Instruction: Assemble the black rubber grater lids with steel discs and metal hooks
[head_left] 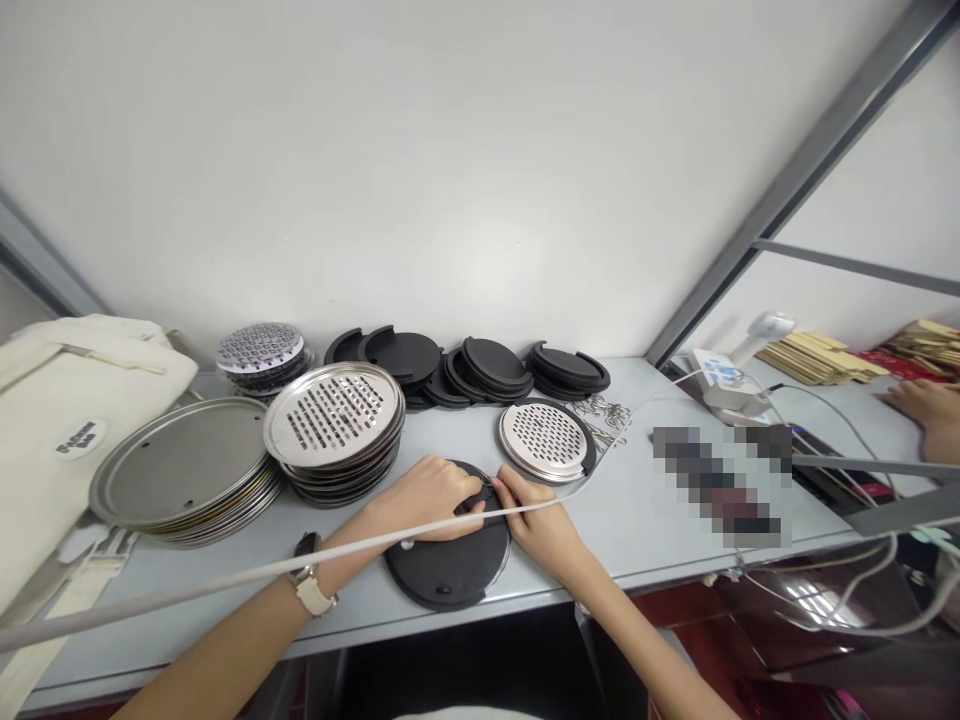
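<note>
A round black disc (450,568) lies near the table's front edge. My left hand (435,498) rests on its upper part with fingers closed and bent toward the disc's far rim. From the right, my right hand (532,515) meets it there, thumb and fingers pinched on a small metal piece (487,481) at the rim, too small to make out fully. Just behind my right hand sits a perforated metal disc (546,438) in a black holder. What my left fingers hold, if anything, is hidden.
Stacked metal plates (184,465) and grater discs (334,415) stand left, black discs (491,365) along the wall, metal hooks (611,415) at right. A white cord (247,572) crosses the view. Another person's hand (926,405) shows far right, beyond a metal frame (787,200).
</note>
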